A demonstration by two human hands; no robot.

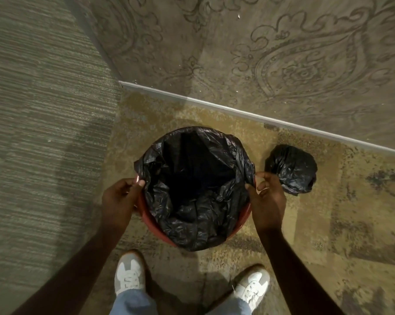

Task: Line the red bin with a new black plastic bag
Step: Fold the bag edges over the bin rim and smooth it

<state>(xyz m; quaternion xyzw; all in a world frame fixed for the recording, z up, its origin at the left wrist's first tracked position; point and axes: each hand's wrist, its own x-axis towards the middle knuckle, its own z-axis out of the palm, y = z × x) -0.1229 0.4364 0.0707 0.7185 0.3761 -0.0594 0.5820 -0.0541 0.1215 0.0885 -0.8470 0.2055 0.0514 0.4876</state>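
The red bin (149,221) stands on the floor in a corner, seen from above. A black plastic bag (192,208) sits inside it, its mouth spread wide and folded over the far and side rim; red rim shows at the near left and near right. My left hand (119,196) pinches the bag's edge at the left rim. At the right rim, my right hand (265,198) pinches the bag's edge between thumb and fingers.
A tied, filled black bag (291,169) lies on the floor just right of the bin. Patterned walls meet behind the bin, with a white baseboard (237,110) along the right one. My two white shoes (129,275) stand close in front of the bin.
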